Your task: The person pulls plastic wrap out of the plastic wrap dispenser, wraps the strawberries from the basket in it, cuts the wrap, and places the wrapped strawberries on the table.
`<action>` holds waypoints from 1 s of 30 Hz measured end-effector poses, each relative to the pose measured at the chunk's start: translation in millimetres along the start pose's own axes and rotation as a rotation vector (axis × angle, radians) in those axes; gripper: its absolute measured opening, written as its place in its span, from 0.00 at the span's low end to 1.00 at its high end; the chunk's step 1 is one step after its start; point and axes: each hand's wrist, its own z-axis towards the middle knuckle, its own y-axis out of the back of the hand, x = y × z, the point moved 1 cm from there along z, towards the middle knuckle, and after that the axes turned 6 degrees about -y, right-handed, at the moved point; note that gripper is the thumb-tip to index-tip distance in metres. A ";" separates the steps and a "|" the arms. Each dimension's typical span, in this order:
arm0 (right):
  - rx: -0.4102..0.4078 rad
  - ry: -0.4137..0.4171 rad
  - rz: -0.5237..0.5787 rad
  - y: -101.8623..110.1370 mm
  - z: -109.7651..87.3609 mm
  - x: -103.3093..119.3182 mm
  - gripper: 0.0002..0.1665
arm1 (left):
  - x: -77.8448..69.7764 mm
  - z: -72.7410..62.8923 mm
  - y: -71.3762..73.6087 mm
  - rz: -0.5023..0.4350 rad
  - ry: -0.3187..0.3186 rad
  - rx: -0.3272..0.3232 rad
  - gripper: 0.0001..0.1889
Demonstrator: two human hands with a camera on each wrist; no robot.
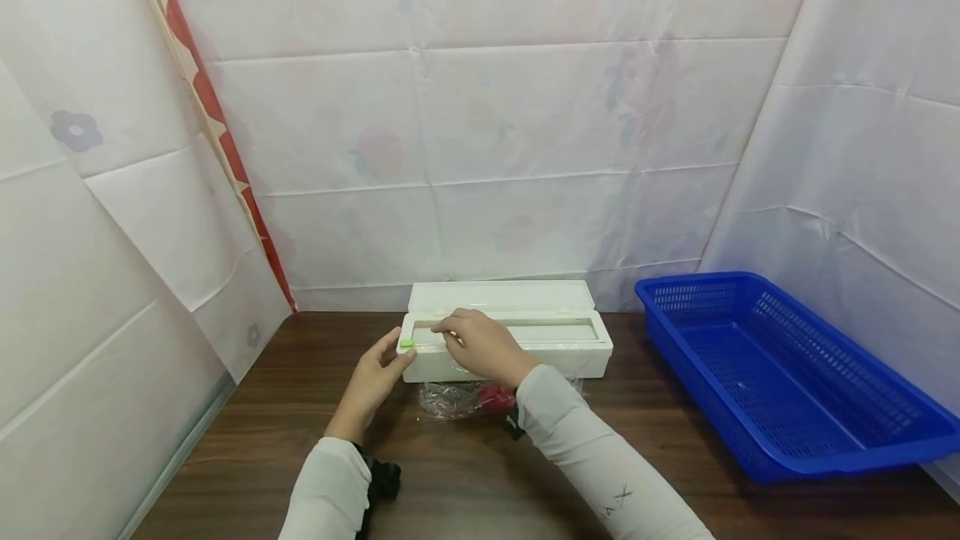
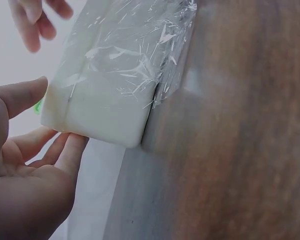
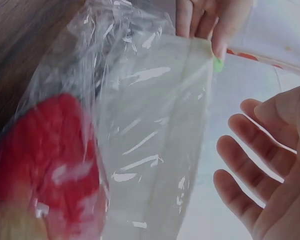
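Observation:
A long white cling film dispenser [image 1: 502,363] sits on the table with its lid [image 1: 501,296] raised at the back. A green slider [image 1: 407,343] shows at its left end. My left hand [image 1: 375,377] holds that end, thumb near the top edge and fingers against the end face. Over the dispenser's left half hovers my right hand [image 1: 480,344], fingers bent loosely and spread, with nothing visible between them. Clear film [image 2: 165,45] drapes down the front face onto the table. A red item [image 3: 55,160] with a yellowish part lies in front, under crinkled film.
A blue plastic basket [image 1: 757,440] stands at the right side of the brown wooden table [image 1: 247,448]. White printed sheets [image 1: 487,123] hang at the back and on both sides. Black straps with small devices show at both wrists.

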 end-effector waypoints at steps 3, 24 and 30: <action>-0.025 -0.004 0.020 6.1 -8.2 -7.7 0.16 | 0.0 -0.6 1.0 -0.017 0.017 0.008 0.37; -0.274 -0.035 0.194 28.7 -71.5 -65.2 0.12 | -9.9 0.7 3.7 0.034 -0.072 -0.056 0.32; -0.289 -0.048 0.188 29.1 -83.7 -74.7 0.13 | -25.2 -1.8 -4.5 0.161 -0.244 -0.206 0.25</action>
